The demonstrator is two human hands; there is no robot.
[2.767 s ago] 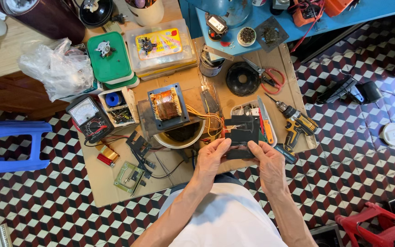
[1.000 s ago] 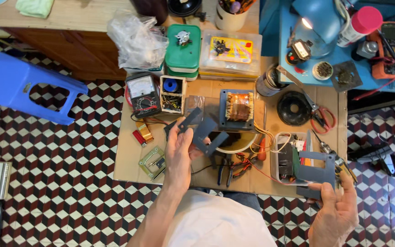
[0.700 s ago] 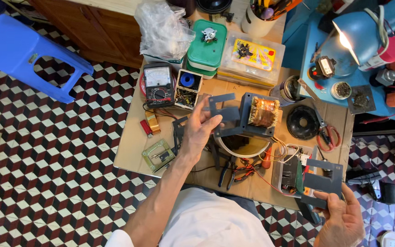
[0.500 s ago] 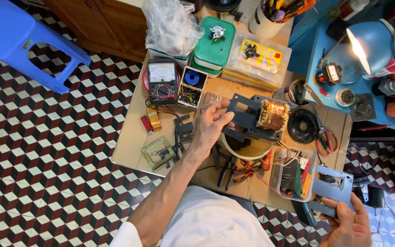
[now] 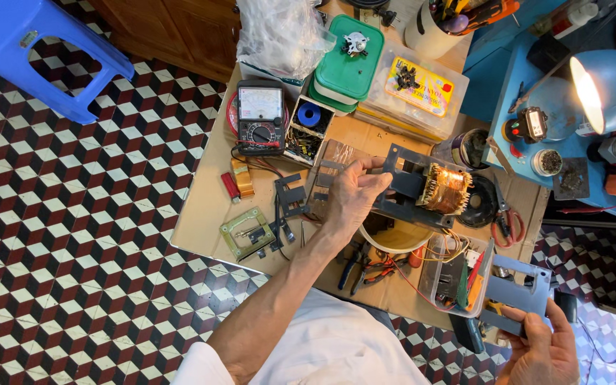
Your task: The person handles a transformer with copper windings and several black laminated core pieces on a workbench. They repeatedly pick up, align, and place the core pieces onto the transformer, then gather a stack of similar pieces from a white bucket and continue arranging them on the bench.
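My left hand [image 5: 351, 196] grips the left edge of a dark metal frame plate [image 5: 402, 187] that sits against a transformer with copper windings [image 5: 445, 189], above a white bowl [image 5: 393, 239]. My right hand [image 5: 542, 349] holds a second grey metal frame plate [image 5: 516, 294] low at the right, off the edge of the wooden worktop [image 5: 201, 214]. More dark brackets [image 5: 290, 199] lie on the worktop just left of my left hand.
An analog multimeter [image 5: 259, 117], a small parts box [image 5: 306, 132], a green-lidded box [image 5: 347, 60], a clear case [image 5: 418, 89], pliers [image 5: 358, 267], a tool tray [image 5: 458, 274], a lit blue lamp [image 5: 604, 78] and a blue stool [image 5: 33, 50] surround the work.
My hands separated. The left hand carried one plate up to the transformer and holds it there; the right hand carried the other plate down to the right. The view shifted.
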